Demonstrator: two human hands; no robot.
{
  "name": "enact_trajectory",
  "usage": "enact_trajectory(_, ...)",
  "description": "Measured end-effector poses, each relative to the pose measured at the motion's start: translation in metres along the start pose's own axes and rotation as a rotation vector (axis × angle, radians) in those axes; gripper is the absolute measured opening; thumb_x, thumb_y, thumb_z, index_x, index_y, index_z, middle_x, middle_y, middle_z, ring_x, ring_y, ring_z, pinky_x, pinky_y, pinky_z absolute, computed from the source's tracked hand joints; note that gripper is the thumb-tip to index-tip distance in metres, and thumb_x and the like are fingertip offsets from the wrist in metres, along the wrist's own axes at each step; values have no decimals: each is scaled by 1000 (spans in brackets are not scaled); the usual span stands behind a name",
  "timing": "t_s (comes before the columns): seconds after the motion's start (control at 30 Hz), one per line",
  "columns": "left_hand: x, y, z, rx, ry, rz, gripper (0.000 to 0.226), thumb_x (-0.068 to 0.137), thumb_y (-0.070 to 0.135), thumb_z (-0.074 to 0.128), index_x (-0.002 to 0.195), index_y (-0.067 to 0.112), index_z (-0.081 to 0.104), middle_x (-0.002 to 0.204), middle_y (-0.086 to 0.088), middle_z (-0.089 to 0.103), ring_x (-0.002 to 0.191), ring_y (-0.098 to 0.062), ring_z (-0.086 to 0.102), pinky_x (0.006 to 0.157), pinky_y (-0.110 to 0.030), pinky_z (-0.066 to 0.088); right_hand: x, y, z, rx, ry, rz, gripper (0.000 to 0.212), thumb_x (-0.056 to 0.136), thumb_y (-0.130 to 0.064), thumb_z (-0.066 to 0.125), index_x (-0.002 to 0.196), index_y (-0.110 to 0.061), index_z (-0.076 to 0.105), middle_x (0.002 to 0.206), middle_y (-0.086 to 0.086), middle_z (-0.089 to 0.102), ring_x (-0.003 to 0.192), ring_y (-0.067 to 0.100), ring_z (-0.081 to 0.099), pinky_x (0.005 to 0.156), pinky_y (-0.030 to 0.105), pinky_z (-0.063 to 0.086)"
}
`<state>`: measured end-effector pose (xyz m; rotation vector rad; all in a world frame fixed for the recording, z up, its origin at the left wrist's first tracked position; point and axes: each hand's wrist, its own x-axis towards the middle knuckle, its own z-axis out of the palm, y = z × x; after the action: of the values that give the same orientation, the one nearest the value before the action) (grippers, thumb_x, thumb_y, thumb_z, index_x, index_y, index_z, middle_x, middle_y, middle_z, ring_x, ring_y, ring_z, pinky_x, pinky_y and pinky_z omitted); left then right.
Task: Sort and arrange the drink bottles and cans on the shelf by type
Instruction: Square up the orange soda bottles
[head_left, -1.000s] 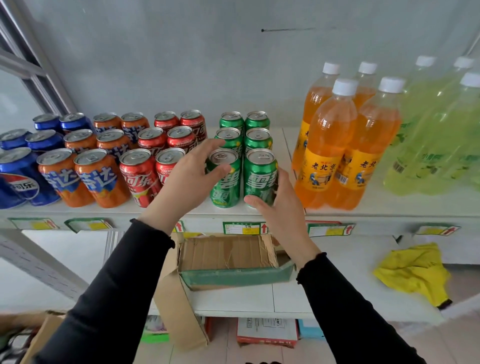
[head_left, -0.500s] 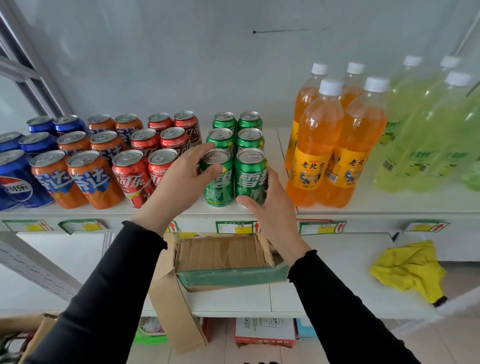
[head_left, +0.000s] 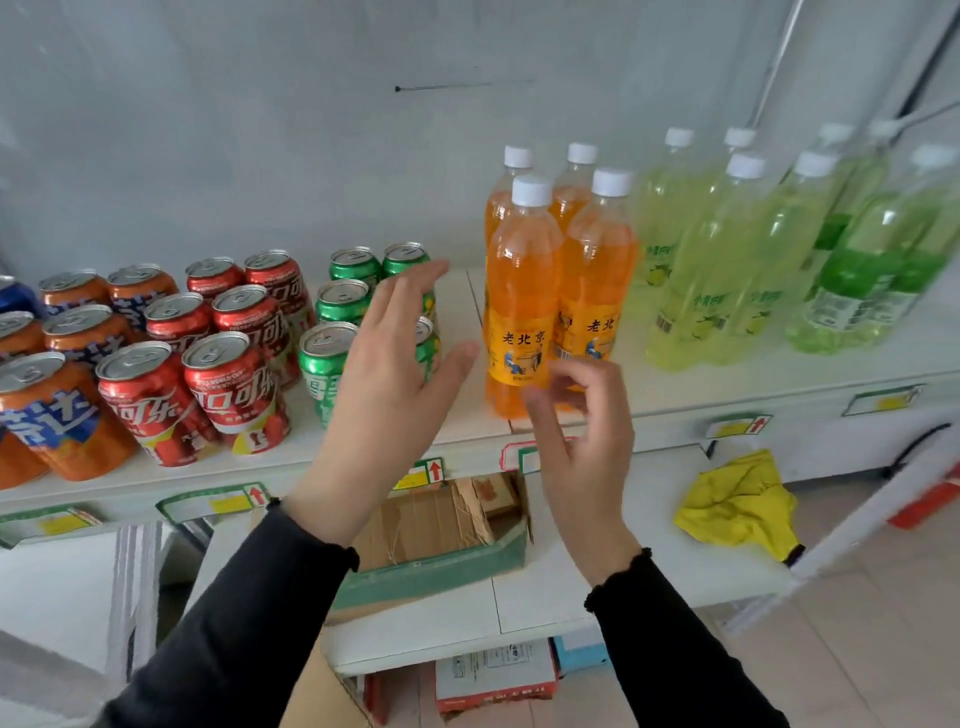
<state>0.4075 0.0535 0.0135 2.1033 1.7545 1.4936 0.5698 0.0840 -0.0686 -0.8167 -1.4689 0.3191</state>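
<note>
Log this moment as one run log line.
left hand: open, over green cans | right hand: open, before orange bottles

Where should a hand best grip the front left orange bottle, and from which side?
Grip the front left orange bottle round its labelled middle, coming from the front: it stands upright at the shelf's front edge, with other bottles packed behind and to its right.

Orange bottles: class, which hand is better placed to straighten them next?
Probably the right hand: it hovers directly before the orange bottles, while the left hand is over the green cans.
</note>
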Motion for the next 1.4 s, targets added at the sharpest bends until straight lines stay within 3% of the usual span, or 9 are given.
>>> enact_trajectory(0.13, 17, 9, 33, -23, -106, -29, 91, 88, 29, 75, 158, 27, 16, 154, 4, 33, 140, -12, 38, 111, -30, 38, 23, 36, -31, -117, 67, 202, 56, 93, -30, 71, 138, -10, 43, 133, 1, 48, 116, 18, 52, 94, 41, 47)
enact_trajectory(0.27, 22, 6, 61, -43, -198, -53, 120, 85, 24, 78, 157, 35, -17, 164, 3, 19, 127, -7, 51, 94, -23, 44, 40, 66, -42, -82, -281, 463, 94, 89, -46, 71, 160, -31, 11, 155, -8, 39, 136, 11, 45, 110, 44, 42)
enact_trajectory(0.37, 19, -5, 75, -89, -188, -82, 124, 86, 17, 77, 154, 37, -24, 157, -2, 37, 113, -13, 65, 87, -31, 56, 43, 74, -40, -69, -442, 452, 96, 91, -40, 72, 159, -39, 4, 156, -12, 42, 137, 8, 47, 111, 47, 43)
enact_trajectory(0.6, 15, -12, 86, -85, -147, -104, 116, 85, 13, 76, 157, 32, -14, 132, -6, 59, 98, -16, 68, 82, -32, 56, 39, 83, -25, -184, -280, 374, 91, 78, -45, 81, 152, -37, 28, 140, -12, 55, 127, 14, 55, 100, 47, 52)
enact_trajectory(1.0, 14, -15, 93, -110, -120, -102, 117, 85, 18, 75, 156, 38, -15, 145, -10, 51, 117, -23, 62, 93, -47, 55, 38, 78, -28, -234, -282, 390, 91, 81, -54, 76, 154, -36, 25, 143, -12, 52, 129, 15, 53, 101, 47, 50)
enact_trajectory(1.13, 6, 7, 92, -97, -52, -44, 110, 89, 20, 73, 160, 23, -11, 162, -8, 21, 146, -11, 23, 117, -42, 33, 37, 76, -42, -203, -327, 401, 91, 85, -43, 77, 157, -34, 23, 148, -11, 49, 131, 10, 50, 107, 41, 46)
enact_trajectory(1.2, 5, 26, 91, -18, 47, 68, 98, 93, 23, 69, 161, 11, -1, 165, -13, 11, 153, -22, 10, 123, -45, 20, 38, 75, -57, -201, -298, 429, 88, 86, -44, 76, 157, -31, 26, 147, -8, 50, 128, 7, 50, 105, 32, 45)
enact_trajectory(1.3, 13, 56, 97, 103, 162, 255, 81, 95, 21, 66, 155, -6, 19, 162, -24, 15, 153, -39, 9, 125, -47, 10, 47, 82, -90, -187, -147, 403, 67, 90, -41, 72, 148, -26, 42, 134, -9, 56, 119, 4, 55, 103, 33, 48)
enact_trajectory(1.4, 25, 83, 116, 73, 147, 312, 76, 93, 14, 67, 154, -4, 25, 161, -22, 20, 153, -35, 13, 125, -45, 11, 67, 98, -131, -184, 11, 348, 50, 94, -35, 69, 138, -20, 50, 129, -9, 58, 116, 6, 57, 100, 36, 50)
